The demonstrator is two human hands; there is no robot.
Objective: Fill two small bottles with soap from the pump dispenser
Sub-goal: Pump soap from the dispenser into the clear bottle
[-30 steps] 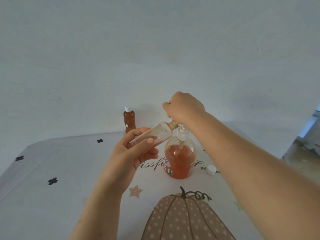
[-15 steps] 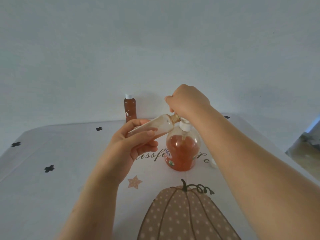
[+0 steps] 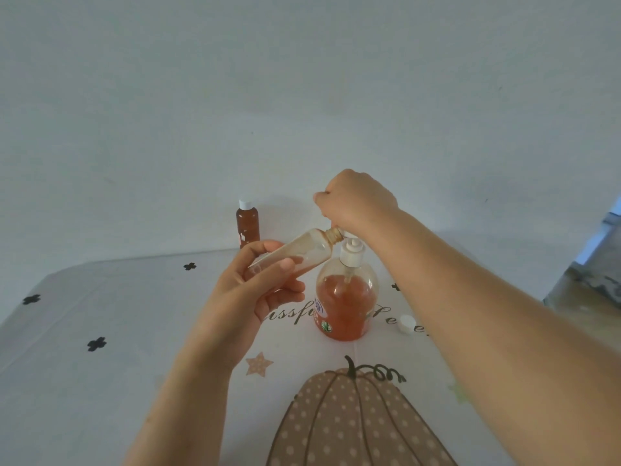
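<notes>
The left hand (image 3: 248, 297) grips a clear small bottle (image 3: 302, 252), tilted, its open neck just under the right hand (image 3: 356, 200). That hand is fisted over the top of the pump dispenser (image 3: 346, 307), half full of orange soap; its label is unreadable. Beyond the left hand stands a capped brown bottle (image 3: 248, 223). Below the right forearm lies a white cap (image 3: 406, 323). Script on the tablecloth (image 3: 100, 381) reads partly "issfu".

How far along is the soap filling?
Done: capped small bottle of brown soap by the wall. In hand: left hand holds a clear, near-empty small bottle at the orange soap pump dispenser; right hand grips its pump. Left: fill it, fit the white cap.
</notes>
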